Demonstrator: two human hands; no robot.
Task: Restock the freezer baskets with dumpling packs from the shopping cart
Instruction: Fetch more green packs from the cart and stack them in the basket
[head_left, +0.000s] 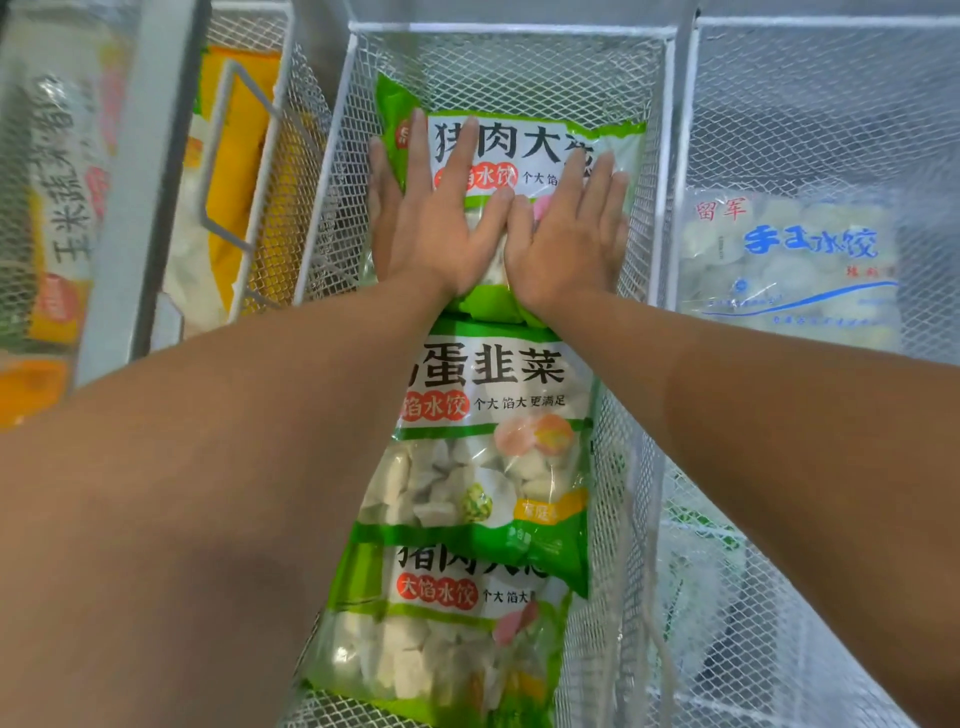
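Both hands lie flat, fingers straight and palm down, on the far green dumpling pack (524, 150) in the middle wire basket (511, 31). The left hand (441, 218) covers the left part of that pack, its fingers spread, the outermost finger hanging past the pack's left edge toward the basket's mesh wall. The right hand (569, 234) presses the right part of the same pack, close to the basket's right wall. The two hands sit side by side, thumbs touching at the pack's centre; neither curls around anything.

In the same middle basket, nearer than the pressed pack, a second green pack (493, 431) lies flat, with its far edge tucked under the pressed pack's near edge. A third green pack (441, 639) lies nearest of all, partly under the second one. All three show white dumplings through a clear window and carry large black lettering.

To the right of the middle basket, another wire basket (831, 62) holds a clear bag with blue lettering (789, 265), lying flat. To the left of the middle basket, a further basket (291, 171) holds a yellow pack (236, 156). Farther left, beyond a grey frame bar (140, 197), a blurred pack with orange trim (62, 208) is visible.
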